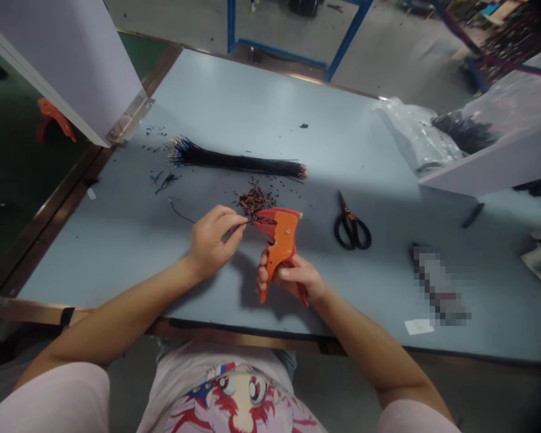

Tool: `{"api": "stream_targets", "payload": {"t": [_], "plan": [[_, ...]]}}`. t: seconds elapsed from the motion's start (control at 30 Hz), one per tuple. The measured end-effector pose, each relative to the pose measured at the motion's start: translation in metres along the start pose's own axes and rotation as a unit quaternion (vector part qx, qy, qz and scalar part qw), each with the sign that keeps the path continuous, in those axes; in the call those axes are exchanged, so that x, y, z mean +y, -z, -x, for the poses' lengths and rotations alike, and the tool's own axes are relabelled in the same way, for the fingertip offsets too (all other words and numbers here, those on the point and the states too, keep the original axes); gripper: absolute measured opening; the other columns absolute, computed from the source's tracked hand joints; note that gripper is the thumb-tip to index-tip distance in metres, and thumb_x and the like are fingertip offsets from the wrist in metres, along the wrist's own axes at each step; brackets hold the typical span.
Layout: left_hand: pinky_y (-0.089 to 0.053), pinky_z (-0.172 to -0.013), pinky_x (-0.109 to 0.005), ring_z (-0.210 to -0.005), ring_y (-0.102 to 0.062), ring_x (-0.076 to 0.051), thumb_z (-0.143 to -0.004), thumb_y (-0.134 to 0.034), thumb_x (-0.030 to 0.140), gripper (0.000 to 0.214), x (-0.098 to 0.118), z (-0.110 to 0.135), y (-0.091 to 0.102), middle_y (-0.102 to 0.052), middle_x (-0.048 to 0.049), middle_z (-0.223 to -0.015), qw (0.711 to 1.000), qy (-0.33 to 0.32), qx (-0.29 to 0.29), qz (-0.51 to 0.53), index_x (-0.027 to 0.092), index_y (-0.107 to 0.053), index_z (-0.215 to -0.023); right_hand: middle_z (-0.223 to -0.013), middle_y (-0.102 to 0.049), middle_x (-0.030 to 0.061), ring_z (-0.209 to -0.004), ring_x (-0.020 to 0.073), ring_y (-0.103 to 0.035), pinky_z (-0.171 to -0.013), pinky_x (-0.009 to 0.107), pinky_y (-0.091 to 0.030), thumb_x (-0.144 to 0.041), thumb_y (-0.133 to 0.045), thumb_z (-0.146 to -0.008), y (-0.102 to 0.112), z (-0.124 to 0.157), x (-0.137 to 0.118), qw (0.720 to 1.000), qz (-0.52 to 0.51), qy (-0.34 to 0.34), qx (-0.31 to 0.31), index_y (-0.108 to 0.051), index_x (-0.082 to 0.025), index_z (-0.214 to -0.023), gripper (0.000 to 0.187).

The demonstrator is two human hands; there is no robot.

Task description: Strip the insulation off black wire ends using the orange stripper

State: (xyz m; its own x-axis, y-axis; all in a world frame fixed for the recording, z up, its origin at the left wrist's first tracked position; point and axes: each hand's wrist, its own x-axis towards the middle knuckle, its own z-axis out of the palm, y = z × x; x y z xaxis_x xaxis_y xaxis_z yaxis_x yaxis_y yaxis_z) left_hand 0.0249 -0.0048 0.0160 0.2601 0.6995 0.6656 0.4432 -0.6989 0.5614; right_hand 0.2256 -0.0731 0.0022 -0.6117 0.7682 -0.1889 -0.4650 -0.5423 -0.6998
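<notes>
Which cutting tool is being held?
The orange wire stripper, gripped by the right hand; the black scissors lie untouched on the table.

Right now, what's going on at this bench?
A person is working with both bare hands at a grey table. The left hand pinches a thin black wire and holds its end at the head of an orange wire stripper, which the right hand grips by the handles. Just behind lies a heap of trimmings, then a bundle of black wires. Black scissors lie to the right, untouched.
</notes>
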Motion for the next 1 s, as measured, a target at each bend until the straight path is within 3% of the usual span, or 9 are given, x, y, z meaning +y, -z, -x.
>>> {"api": "stream_targets", "payload": {"t": [0.27,0.53,0.63,0.83,1.0], "plan": [[-0.045,-0.067,-0.023,-0.073,-0.056,-0.01,-0.082,-0.056,0.014,0.015,-0.002,0.002,-0.001,-0.06,-0.0023,-0.082,1.0,-0.004,-0.005,-0.016,0.018,-0.065,-0.093,-0.091,-0.063,0.0061,-0.084,0.0211,-0.064,-0.08,0.041,-0.051,-0.025,-0.069,-0.074,0.0,0.001,0.001,1.0,0.013,0.004,0.028,-0.058,-0.016,-0.107,0.035],[-0.045,-0.066,-0.02,-0.074,-0.057,-0.009,-0.085,-0.053,0.018,0.015,-0.005,0.003,0.0,-0.061,-0.0025,-0.084,1.0,-0.005,0.001,-0.028,0.019,-0.065,-0.094,-0.106,-0.065,0.0082,-0.105,0.0265,-0.06,-0.092,0.043,-0.047,-0.029,-0.069,-0.077,0.004,0.005,-0.005,0.989,0.131,0.003,0.072,-0.06,-0.024,-0.111,0.035],[-0.045,-0.065,-0.02,-0.073,-0.057,-0.009,-0.085,-0.052,0.018,0.015,-0.005,0.002,0.001,-0.061,-0.0028,-0.083,1.0,-0.009,0.009,-0.028,0.018,-0.065,-0.094,-0.103,-0.066,0.0084,-0.103,0.0271,-0.062,-0.094,0.045,-0.046,-0.03,-0.068,-0.078,0.005,0.006,-0.008,0.982,0.155,-0.007,0.112,-0.063,-0.024,-0.104,0.027],[-0.045,-0.065,-0.021,-0.073,-0.057,-0.01,-0.086,-0.051,0.02,0.015,-0.007,0.002,0.0,-0.062,-0.0032,-0.083,0.999,0.005,-0.003,-0.031,0.019,-0.065,-0.092,-0.096,-0.068,0.0082,-0.097,0.0301,-0.065,-0.092,0.048,-0.048,-0.034,-0.066,-0.078,0.004,0.002,-0.015,0.981,0.097,-0.002,0.169,-0.065,-0.023,-0.093,0.019],[-0.046,-0.065,-0.021,-0.072,-0.058,-0.009,-0.087,-0.05,0.021,0.016,-0.003,0.003,0.0,-0.063,-0.004,-0.084,0.999,0.007,-0.009,-0.03,0.019,-0.065,-0.092,-0.086,-0.069,0.008,-0.083,0.0282,-0.069,-0.08,0.046,-0.054,-0.032,-0.065,-0.077,0.005,0.0,-0.017,0.978,0.052,-0.013,0.202,-0.066,-0.021,-0.091,0.018]]}}
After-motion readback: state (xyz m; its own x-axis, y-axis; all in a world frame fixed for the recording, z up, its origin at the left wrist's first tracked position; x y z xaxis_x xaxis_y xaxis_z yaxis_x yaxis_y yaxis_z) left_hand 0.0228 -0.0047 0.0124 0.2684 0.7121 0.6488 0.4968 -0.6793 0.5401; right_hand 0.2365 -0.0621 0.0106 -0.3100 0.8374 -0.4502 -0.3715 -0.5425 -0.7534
